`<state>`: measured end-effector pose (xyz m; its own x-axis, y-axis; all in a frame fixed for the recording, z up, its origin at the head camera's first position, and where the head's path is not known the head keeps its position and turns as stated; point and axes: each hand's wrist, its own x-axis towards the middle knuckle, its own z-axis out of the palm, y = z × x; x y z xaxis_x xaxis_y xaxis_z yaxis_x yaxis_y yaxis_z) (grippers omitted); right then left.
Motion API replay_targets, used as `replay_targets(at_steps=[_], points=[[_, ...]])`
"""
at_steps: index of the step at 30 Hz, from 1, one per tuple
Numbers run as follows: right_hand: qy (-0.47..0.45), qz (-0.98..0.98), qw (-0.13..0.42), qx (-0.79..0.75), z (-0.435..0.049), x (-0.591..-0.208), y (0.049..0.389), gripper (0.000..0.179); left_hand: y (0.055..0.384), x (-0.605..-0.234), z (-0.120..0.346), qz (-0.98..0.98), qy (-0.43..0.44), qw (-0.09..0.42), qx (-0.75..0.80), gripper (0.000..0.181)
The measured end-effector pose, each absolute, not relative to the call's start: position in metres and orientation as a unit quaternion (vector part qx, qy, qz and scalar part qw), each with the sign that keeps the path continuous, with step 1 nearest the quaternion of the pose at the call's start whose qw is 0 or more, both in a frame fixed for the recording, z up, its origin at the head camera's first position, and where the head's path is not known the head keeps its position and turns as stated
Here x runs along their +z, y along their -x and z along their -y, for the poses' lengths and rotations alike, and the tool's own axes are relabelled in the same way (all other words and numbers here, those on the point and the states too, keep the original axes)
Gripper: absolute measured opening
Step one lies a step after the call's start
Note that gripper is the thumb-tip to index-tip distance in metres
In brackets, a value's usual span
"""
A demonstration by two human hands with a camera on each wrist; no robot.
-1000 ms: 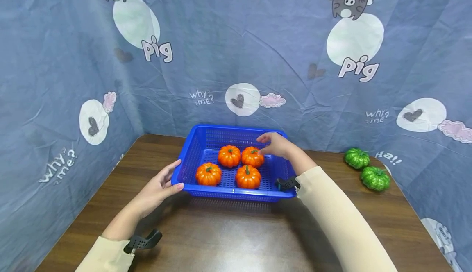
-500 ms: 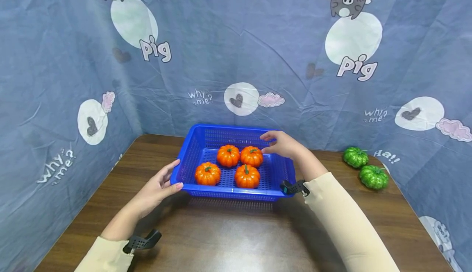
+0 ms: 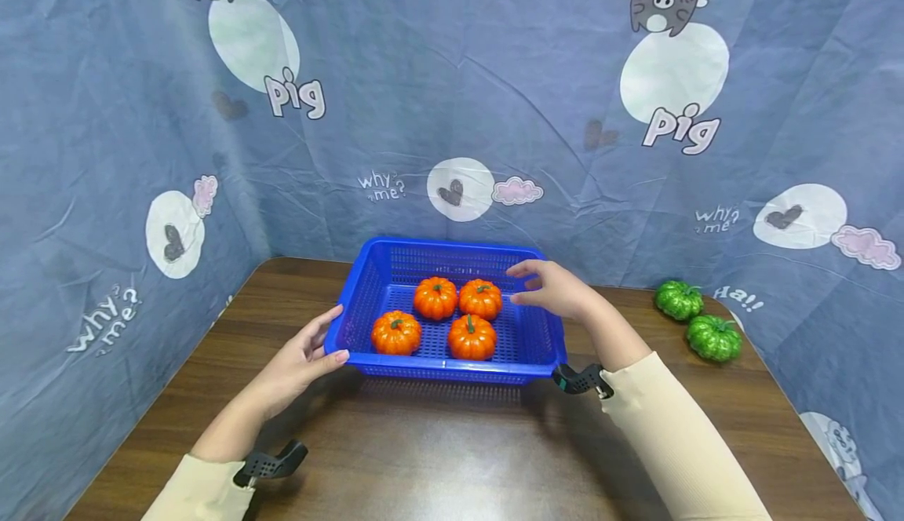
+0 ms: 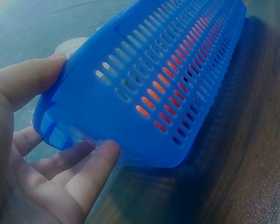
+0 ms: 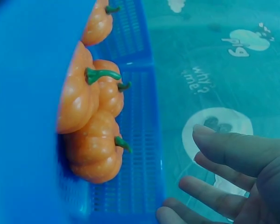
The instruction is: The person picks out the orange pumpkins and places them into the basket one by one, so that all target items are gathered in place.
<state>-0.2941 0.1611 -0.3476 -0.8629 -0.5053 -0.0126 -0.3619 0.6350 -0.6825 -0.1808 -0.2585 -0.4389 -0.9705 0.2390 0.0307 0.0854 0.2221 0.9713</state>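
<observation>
A blue plastic basket (image 3: pixel 445 365) with slotted walls stands toward the back of the table. My left hand (image 3: pixel 297 368) holds its left end; in the left wrist view the thumb lies along the rim, with the fingers below it against the outer wall (image 4: pixel 79 105). Several shiny orange toy pumpkins (image 3: pixel 472 338) with green stems sit inside, grouped left of centre. Over the basket's right end is my right hand (image 3: pixel 554 289), its fingers loosely bent and apart, holding nothing. The right wrist view shows gaps between that hand and the pumpkins (image 5: pixel 95 147).
Two glossy green toy pumpkins (image 3: pixel 714 338) stand near the table's right edge, behind and right of the right sleeve (image 3: pixel 681 435). A blue patterned cloth (image 3: pixel 565 97) hangs behind and beside the wooden table (image 3: pixel 438 450).
My right hand has drawn back to the right from the rear orange pumpkin toward the basket's right rim. The left hand keeps its hold, and the pumpkins stay in place.
</observation>
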Motion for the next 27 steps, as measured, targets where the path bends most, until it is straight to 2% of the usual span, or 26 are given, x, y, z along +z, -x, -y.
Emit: replay_targets(at_steps=[16, 27], points=[[0.234, -0.894, 0.088, -0.371, -0.185, -0.352, 0.27, 0.045, 0.182, -0.44, 0.259, -0.768, -0.109, 0.062, 0.628, 0.076], [0.225, -0.889, 0.058, -0.394, -0.2, -0.353, 0.255, 0.045, 0.181, -0.439, 0.259, -0.773, -0.103, 0.067, 0.623, 0.076]])
